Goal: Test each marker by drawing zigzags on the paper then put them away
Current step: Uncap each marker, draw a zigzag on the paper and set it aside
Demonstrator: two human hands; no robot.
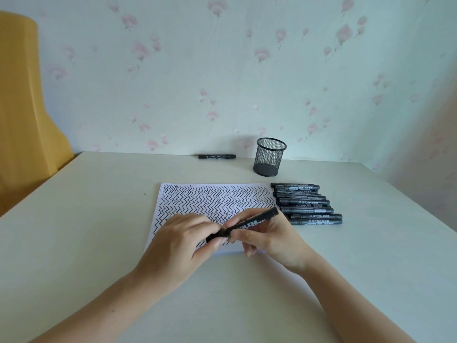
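A white sheet of paper (215,196) covered with rows of black zigzags lies in the middle of the table. Over its near edge, both hands hold one black marker (254,222) that points up to the right. My right hand (269,237) grips the barrel. My left hand (180,240) pinches the marker's lower left end, where the cap sits. Several black markers (306,204) lie side by side just right of the paper. A black mesh pen holder (269,157) stands behind the paper; it looks empty.
One more black marker (217,156) lies alone at the table's far edge by the flowered wall. A yellow chair back (22,100) stands at the left. The pale table (86,219) spreads wide on both sides.
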